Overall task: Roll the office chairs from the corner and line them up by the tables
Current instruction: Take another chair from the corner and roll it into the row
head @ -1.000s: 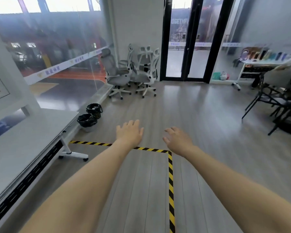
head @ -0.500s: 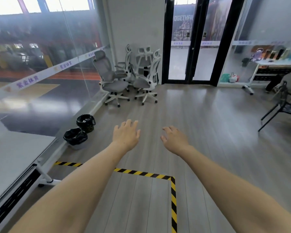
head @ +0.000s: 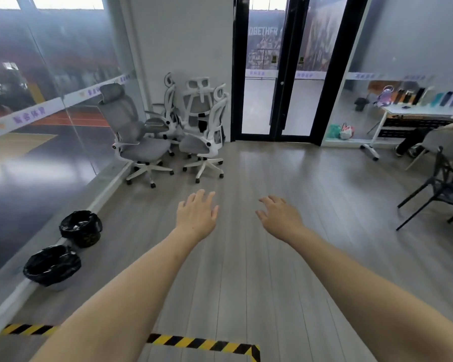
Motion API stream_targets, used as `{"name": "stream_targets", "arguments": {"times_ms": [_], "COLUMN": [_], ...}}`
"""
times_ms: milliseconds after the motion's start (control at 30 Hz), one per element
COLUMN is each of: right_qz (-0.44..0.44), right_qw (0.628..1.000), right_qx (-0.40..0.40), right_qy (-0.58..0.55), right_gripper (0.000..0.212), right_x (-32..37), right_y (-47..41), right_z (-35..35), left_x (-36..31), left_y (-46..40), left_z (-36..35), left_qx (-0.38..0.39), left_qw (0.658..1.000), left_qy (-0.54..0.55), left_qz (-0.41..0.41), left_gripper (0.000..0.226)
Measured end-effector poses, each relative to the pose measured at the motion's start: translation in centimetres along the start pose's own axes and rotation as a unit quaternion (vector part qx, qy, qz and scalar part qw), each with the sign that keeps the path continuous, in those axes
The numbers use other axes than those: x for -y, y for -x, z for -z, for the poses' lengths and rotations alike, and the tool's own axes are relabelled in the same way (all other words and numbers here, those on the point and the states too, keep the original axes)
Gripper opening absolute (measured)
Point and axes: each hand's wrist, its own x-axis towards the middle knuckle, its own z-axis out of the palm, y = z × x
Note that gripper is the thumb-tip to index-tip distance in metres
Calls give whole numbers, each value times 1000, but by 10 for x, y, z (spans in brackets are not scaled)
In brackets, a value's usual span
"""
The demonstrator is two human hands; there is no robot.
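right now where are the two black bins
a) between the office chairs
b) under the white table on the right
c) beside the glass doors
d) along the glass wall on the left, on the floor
d, the two black bins stand on the floor against the base of the glass wall on the left, well short of the office chairs in the corner.

Both bare arms outstretched forward, left hand (head: 196,215) and right hand (head: 280,217) empty, palms down, fingers spread.

2 black-lined bins (head: 66,252) by the glass wall (head: 37,113); possibly bottles (head: 429,96) far right.
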Motion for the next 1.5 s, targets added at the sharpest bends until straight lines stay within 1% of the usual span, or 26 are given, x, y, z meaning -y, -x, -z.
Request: {"name": "stream_targets", "arguments": {"times_ms": [100, 267, 467, 533, 667, 833, 967, 1133, 1333, 1500], "right_qz": [-22, -52, -52, -43, -22, 10, 38, 59, 67, 71], "right_qw": [1000, 998, 998, 999, 999, 1000, 999, 998, 997, 997], "right_qx": [-1, -13, -20, -26, -21, -8, -2, 1, 24, 34], "right_qy": [12, 14, 0, -2, -25, -25, -24, -16, -16, -16], "right_gripper": [52, 53, 54, 53, 52, 50, 49, 49, 49, 49], "right_x": [-40, -107, -185, -212, -251, -275, -291, -311, -326, -345], "right_y": [-81, -207, -390, -456, -585, -734, -843, -999, -1159, -1275], "right_z": [12, 22, 17, 14, 13, 16, 13, -6, -17, -18], "left_x": [-19, -43, -71, -79, -89, -83, -62, -31, -6, 4], "left_y": [-96, -253, -450, -513, -624, -754, -852, -988, -1152, -1268], "left_z": [-14, -36, -78, -93, -114, -120, -135, -167, -185, -200], "left_qx": [-1, 20, 7, 7, 18, 11, -13, -16, 3, 19], "left_qw": [1000, 999, 998, 998, 1000, 999, 998, 997, 995, 994], "left_qy": [3, -5, -13, -17, -12, -1, -2, -6, 17, 5], "left_qz": [-22, -43, -63, -58, -17, 30, 61, 78, 100, 110], "left_gripper": [53, 54, 53, 50, 49, 55, 53, 53, 56, 56]}}
